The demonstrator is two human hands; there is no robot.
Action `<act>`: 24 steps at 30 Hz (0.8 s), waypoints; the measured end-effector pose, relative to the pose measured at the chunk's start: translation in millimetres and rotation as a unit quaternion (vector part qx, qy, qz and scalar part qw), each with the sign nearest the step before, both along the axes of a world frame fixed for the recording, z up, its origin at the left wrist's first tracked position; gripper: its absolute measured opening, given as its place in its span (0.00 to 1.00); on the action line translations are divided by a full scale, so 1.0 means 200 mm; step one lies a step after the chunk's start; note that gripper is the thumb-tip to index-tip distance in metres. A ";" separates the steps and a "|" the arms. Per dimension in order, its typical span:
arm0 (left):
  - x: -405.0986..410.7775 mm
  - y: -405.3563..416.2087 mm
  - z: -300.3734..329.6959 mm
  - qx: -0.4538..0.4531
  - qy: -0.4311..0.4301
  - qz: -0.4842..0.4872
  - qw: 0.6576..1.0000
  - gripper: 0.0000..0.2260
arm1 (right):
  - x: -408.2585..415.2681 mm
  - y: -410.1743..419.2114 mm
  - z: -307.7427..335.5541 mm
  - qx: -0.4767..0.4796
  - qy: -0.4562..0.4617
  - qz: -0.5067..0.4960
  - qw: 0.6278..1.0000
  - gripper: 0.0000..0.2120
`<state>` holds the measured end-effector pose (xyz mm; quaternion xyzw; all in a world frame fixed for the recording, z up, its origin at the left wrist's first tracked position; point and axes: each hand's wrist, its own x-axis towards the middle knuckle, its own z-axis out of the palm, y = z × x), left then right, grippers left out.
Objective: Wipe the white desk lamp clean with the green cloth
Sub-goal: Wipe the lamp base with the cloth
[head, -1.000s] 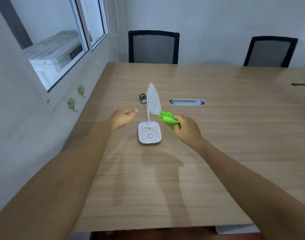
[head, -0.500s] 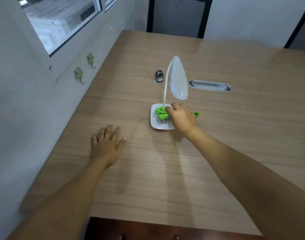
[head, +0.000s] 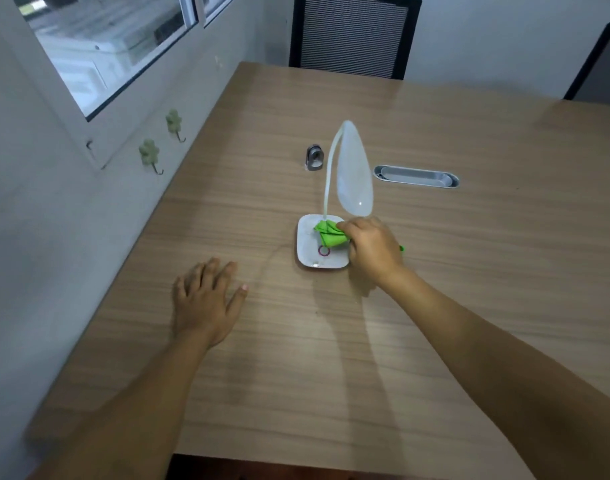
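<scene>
The white desk lamp (head: 352, 174) stands on the wooden table, its drooping oval head over a square base (head: 307, 251) that bears a small red ring. My right hand (head: 372, 249) grips the bunched green cloth (head: 329, 234) and presses it on the base beside the thin neck. A bit of cloth pokes out behind the hand at the right. My left hand (head: 206, 299) lies flat on the table, fingers spread, to the left of the lamp and apart from it.
A small metal clip-like object (head: 314, 157) sits behind the lamp. An oval metal cable slot (head: 416, 176) is set into the table (head: 469, 271) at the right. The wall with two hooks (head: 151, 155) runs along the left edge. Two chairs (head: 353, 32) stand at the far side.
My right hand has brought the cloth from beside the lamp head down onto the base. My left hand has dropped back and left, flat onto the table. The view tilted downward.
</scene>
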<state>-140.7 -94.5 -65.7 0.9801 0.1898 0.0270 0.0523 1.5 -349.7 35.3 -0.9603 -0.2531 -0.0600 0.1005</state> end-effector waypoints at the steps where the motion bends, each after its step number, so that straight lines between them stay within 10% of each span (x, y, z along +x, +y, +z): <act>1: 0.00 0.00 0.00 0.002 0.002 0.001 1.000 0.30 | 0.00 0.00 -0.02 -0.009 0.012 0.001 1.000 0.23; 8: 0.00 0.00 -0.01 -0.002 0.006 0.002 1.000 0.31 | -0.31 -0.07 -0.07 -0.009 -0.044 0.132 0.990 0.19; 16: 0.00 0.00 0.00 0.007 0.002 -0.002 1.000 0.30 | -0.03 0.00 -0.02 0.011 0.005 -0.042 0.999 0.22; 24: 0.01 0.00 -0.01 0.005 0.001 0.000 1.000 0.31 | -0.23 -0.04 -0.06 0.014 0.026 0.096 0.995 0.21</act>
